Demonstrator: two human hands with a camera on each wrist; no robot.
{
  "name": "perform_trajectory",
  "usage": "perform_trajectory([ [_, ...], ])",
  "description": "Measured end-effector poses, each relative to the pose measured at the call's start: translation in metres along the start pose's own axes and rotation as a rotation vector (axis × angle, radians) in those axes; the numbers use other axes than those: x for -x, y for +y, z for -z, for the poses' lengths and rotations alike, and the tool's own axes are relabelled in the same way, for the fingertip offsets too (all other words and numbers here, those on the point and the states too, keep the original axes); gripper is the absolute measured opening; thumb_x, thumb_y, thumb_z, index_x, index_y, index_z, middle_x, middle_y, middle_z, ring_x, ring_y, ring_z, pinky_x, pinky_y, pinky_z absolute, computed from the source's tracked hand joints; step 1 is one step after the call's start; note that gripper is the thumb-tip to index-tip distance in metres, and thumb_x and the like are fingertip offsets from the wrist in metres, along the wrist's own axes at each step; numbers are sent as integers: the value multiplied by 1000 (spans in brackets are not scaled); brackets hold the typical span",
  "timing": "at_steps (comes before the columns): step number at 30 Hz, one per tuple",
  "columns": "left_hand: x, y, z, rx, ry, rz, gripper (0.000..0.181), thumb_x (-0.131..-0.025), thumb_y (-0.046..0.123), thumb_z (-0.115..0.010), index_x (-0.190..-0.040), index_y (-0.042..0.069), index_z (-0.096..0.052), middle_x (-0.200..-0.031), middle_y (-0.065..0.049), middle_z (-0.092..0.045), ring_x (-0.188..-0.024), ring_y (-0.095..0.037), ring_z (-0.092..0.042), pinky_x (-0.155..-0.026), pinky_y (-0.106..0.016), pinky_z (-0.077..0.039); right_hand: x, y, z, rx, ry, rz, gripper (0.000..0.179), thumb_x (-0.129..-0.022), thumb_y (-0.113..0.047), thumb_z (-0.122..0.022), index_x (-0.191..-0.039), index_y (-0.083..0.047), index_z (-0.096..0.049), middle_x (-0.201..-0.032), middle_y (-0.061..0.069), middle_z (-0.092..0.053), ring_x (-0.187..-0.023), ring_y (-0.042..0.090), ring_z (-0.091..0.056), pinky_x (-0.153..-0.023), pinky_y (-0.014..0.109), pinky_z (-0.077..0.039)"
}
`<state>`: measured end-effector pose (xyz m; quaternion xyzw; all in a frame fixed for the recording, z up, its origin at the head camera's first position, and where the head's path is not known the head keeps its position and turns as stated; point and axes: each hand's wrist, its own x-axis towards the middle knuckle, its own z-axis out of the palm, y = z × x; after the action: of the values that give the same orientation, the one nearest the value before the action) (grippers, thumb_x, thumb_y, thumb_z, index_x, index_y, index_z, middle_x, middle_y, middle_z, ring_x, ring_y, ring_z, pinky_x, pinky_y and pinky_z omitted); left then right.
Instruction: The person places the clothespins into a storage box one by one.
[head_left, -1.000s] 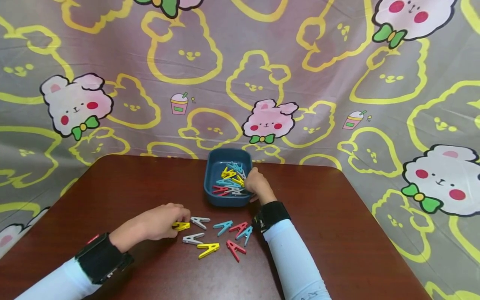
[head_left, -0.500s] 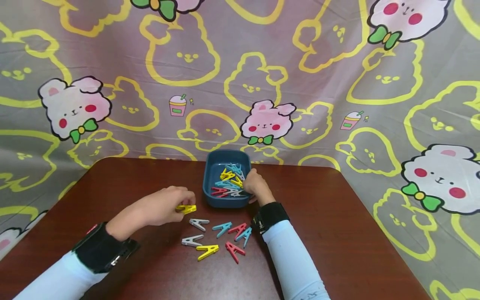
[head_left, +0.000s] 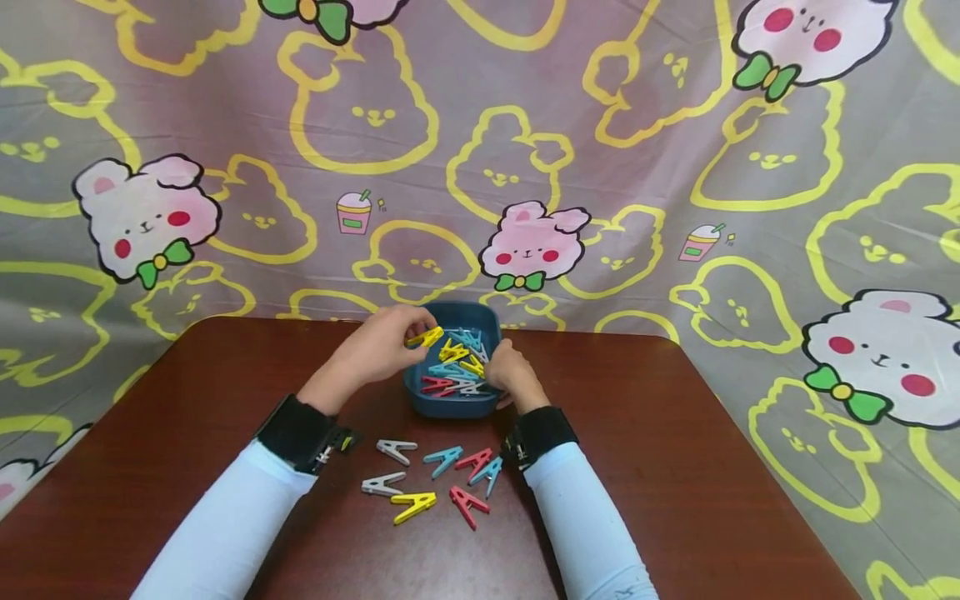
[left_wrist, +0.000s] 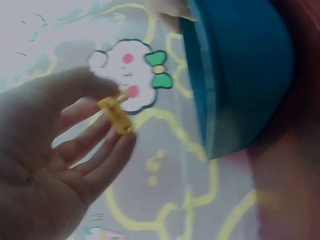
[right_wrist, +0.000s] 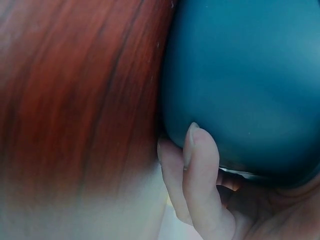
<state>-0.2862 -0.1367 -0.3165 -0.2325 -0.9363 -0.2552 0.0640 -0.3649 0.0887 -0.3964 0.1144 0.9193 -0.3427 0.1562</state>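
One yellow clothespin [head_left: 427, 337] — between thumb and fingers of the left hand [head_left: 384, 343].

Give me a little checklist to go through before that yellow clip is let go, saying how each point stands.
1. Yellow clip held in the left grip: ok, pinched.
2. Blue tub upright: ok.
3. Tub steadied: ok, the right grip holds its side.
4. Clip wholly over the tub: cannot tell; in the head view it overlaps the left rim.
5. Every other clip in the tub: not ok, seven loose clips lie on the table.
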Motion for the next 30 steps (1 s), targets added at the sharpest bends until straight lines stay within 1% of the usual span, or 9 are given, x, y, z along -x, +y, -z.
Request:
perform_trajectory([
  [4, -17, -7, -21, 24, 93, 42, 38, -96, 14, -81, -132, 6, -72, -121, -14, -73, -110, -32, -67, -97, -48, -63, 13, -2, 3, 4, 16, 5, 75, -112, -16, -54, -173, -10, -12, -155, 30, -51, -72, 39, -75, -60, 44, -68],
  [9, -30, -16, -43, 4, 114, 98, 39, -97, 14, -80, -134, 7, -73, -127, -15, -72, -116, -32, -67, -103, -48, -63, 16, -2, 3, 17, 6, 10, 75, -113, -17, -54, -174, -10, -10, -158, 28, -49, -73, 36, -75, -60, 42, -68],
  [12, -32, -22, -51, -9, 126, 102, 39, -98, 13, -79, -135, 6, -73, -127, -16, -72, -117, -33, -68, -103, -48, -63, 13, -2, 2, 12, 4, 4, 76, -112, -17, -54, -174, -11, -10, -160, 28, -48, -71, 38, -76, -59, 43, -68],
  [14, -33, -25, -55, -6, 137, 101, 39, -98, 14, -79, -136, 6, -72, -127, -16, -72, -117, -33, -68, -103, -49, -63, 13, -3, 2, 10, 2, -4, 76, -112, -17, -54, -174, -11, -10, -161, 29, -47, -70, 39, -76, -58, 44, -67],
  [15, -33, -26, -57, -4, 143, 98, 39, -99, 14, -79, -136, 6, -72, -127, -16, -72, -118, -33, -69, -103, -49, -63, 7, -2, 0, 17, 2, -5, 77, -112, -17, -53, -174, -11, -9, -161, 29, -46, -68, 39, -75, -56, 44, -66],
  [21, -32, -37, -64, -3, 140, 113, 40, -98, 14, -81, -136, 7, -73, -128, -15, -73, -117, -33, -69, -103, -49, -63, 12, -4, 3, -1, -23, -5, 77, -112, -15, -52, -174, -10, -7, -162, 30, -44, -69, 40, -76, -58, 44, -67],
  [22, -32, -38, -65, -4, 137, 114, 39, -98, 13, -81, -136, 7, -73, -128, -15, -73, -117, -33, -70, -103, -49, -63, 19, -6, 6, -15, -26, -7, 77, -112, -14, -54, -174, -10, -8, -163, 30, -45, -70, 40, -76, -59, 45, -68],
  [24, -33, -39, -66, -10, 132, 106, 39, -98, 13, -81, -136, 7, -74, -128, -15, -73, -118, -33, -70, -104, -50, -62, 12, -3, 5, -8, -23, -1, 79, -112, -16, -54, -174, -10, -7, -163, 30, -44, -70, 40, -75, -58, 44, -67],
  [30, -35, -39, -68, -83, 105, 98, 38, -96, 15, -83, -133, 7, -76, -125, -14, -74, -122, -33, -71, -110, -50, -61, 7, 0, 3, 4, -10, 0, 78, -112, -17, -53, -175, -11, -7, -164, 30, -43, -68, 39, -75, -55, 42, -66],
])
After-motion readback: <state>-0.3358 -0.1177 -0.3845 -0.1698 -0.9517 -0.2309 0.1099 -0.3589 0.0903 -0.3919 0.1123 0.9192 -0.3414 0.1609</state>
